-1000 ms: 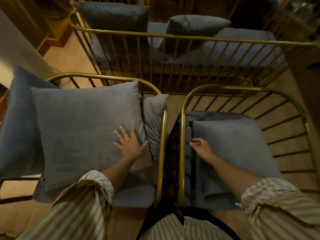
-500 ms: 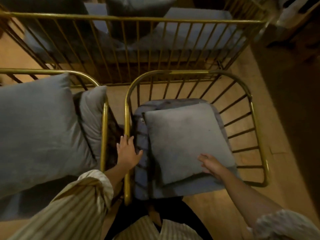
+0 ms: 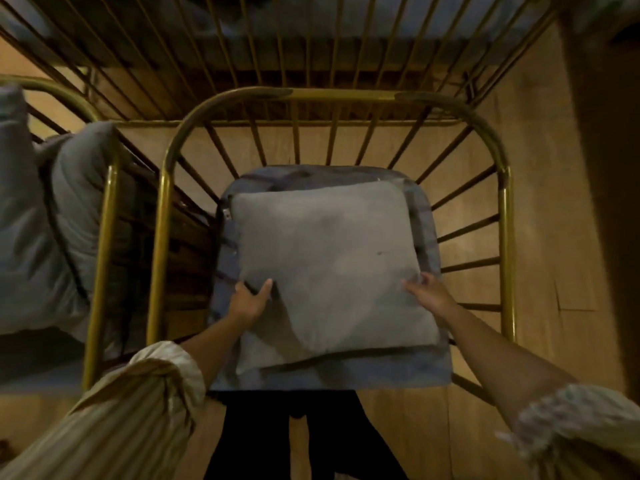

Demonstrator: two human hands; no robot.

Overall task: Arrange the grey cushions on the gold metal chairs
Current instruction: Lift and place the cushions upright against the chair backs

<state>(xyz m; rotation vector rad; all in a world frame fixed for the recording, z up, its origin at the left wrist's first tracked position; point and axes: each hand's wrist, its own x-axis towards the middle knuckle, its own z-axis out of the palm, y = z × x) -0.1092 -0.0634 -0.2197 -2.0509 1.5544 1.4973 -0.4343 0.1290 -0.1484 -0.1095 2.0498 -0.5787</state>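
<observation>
The square grey throw cushion [image 3: 332,268] is now held at both near sides, where half a second ago only one hand was on it. The left hand [image 3: 250,301] has been moved off the gold metal chair [image 3: 162,216] rail and is closed on the cushion's left edge. The right hand [image 3: 429,294] is pressed on the right edge, fingers curled around it. The cushion lies flat on the blue-grey seat pad [image 3: 398,372]. It is probably about to be lifted and stood against the chair back.

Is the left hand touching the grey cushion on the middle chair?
Touching. The head view shows the left hand gripping the grey cushion's left edge, thumb pressed on top, fingers tucked under it.
</observation>
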